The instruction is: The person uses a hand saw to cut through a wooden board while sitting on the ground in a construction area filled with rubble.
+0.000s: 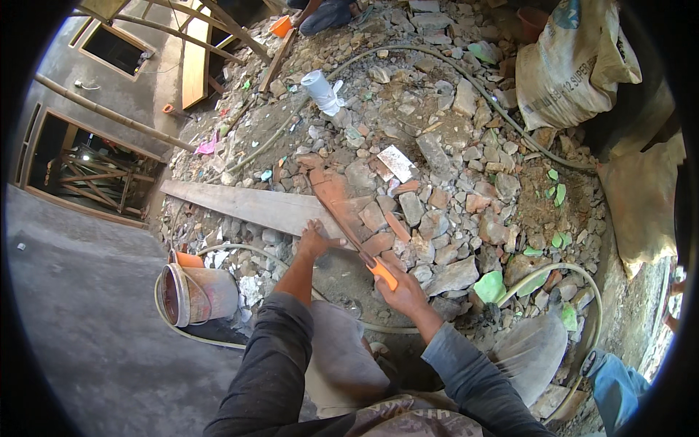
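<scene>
My right hand is closed round the orange handle of a handsaw. Its rust-brown blade slants away to the upper left, across the right end of a long wooden plank. Pressed onto that plank just left of the blade is my left hand, its thumb reaching out towards the saw. The plank stretches left over the rubble. Its underside near my left hand is hidden, and so is the blade's cutting edge. My knees show below my forearms.
Broken stones and bricks cover the ground, with a hose looping through them. A stained bucket stands at left, a white sack at far right. A white pipe piece lies ahead. Another person crouches at the far edge.
</scene>
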Demonstrator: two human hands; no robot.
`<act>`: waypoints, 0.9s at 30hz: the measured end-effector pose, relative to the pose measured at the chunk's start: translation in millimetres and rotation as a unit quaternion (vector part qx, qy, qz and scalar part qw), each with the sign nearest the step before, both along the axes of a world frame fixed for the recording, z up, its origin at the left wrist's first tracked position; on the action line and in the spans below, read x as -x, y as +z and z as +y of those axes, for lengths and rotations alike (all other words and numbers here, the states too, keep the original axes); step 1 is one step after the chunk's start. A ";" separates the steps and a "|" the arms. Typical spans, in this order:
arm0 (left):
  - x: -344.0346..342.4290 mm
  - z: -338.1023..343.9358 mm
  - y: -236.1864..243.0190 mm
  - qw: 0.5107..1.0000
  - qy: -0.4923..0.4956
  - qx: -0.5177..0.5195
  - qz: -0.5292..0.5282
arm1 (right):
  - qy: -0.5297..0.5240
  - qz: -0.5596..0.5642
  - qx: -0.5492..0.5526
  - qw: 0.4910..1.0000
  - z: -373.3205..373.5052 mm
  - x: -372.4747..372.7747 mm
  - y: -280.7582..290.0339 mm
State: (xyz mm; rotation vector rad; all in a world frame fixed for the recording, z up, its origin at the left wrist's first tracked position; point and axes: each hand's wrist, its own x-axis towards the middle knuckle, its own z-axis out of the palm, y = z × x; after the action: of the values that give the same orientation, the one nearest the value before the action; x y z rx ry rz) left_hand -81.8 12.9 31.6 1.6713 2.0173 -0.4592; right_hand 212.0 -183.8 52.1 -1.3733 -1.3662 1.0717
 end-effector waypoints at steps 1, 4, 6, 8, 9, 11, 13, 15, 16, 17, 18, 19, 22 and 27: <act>0.0 2.5 1.2 1.000 -0.005 0.009 0.012 | 0.006 -0.003 0.025 1.000 -1.7 1.1 -1.5; 28.6 0.9 -0.1 1.000 -0.014 -0.012 0.024 | 0.026 0.003 0.070 0.997 11.6 12.4 28.7; 2.5 -0.6 4.9 1.000 -0.012 -0.007 0.023 | 0.033 -0.011 0.100 0.994 26.9 9.1 45.7; -7.1 0.1 13.1 1.000 -0.001 -0.020 0.010 | 0.018 -0.021 0.066 0.997 33.4 12.3 41.3; -5.0 2.2 10.4 0.999 0.007 -0.033 -0.003 | 0.009 -0.026 0.048 0.998 35.4 12.5 39.3; 8.5 -19.6 4.7 0.999 0.035 -0.040 -0.010 | 0.037 -0.016 0.073 0.997 -0.6 3.8 34.0; 12.2 -21.8 11.5 0.997 0.054 -0.057 -0.009 | 0.043 -0.011 0.063 0.997 -47.0 -22.5 45.8; -2.8 -26.7 13.5 0.996 0.066 -0.055 -0.021 | 0.040 -0.047 0.042 0.997 -112.9 -67.8 76.3; -9.1 -24.5 19.6 0.995 0.074 -0.061 -0.023 | 0.045 -0.071 0.024 0.996 -125.3 -82.2 84.7; -11.8 -22.3 22.1 0.994 0.075 -0.070 -0.028 | 0.048 -0.072 0.002 0.996 -112.7 -79.3 82.5; -10.9 -26.9 21.4 0.994 0.076 -0.072 -0.032 | 0.051 -0.070 -0.014 0.996 -95.2 -68.1 75.9; -9.7 -30.2 21.9 0.994 0.075 -0.077 -0.033 | 0.053 -0.066 -0.032 0.996 -72.4 -53.8 65.8; -36.2 -18.9 27.4 0.995 0.069 -0.066 -0.038 | 0.058 -0.085 0.059 0.993 54.8 18.4 20.8; 10.6 -25.9 10.6 0.996 0.040 -0.079 -0.033 | 0.054 0.018 0.037 0.998 -9.0 -0.7 36.8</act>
State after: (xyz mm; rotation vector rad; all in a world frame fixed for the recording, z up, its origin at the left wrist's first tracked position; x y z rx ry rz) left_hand -92.4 -12.9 42.2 1.6647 2.1112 -0.2192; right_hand 212.6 -192.8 88.9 -1.3397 -1.3992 1.2237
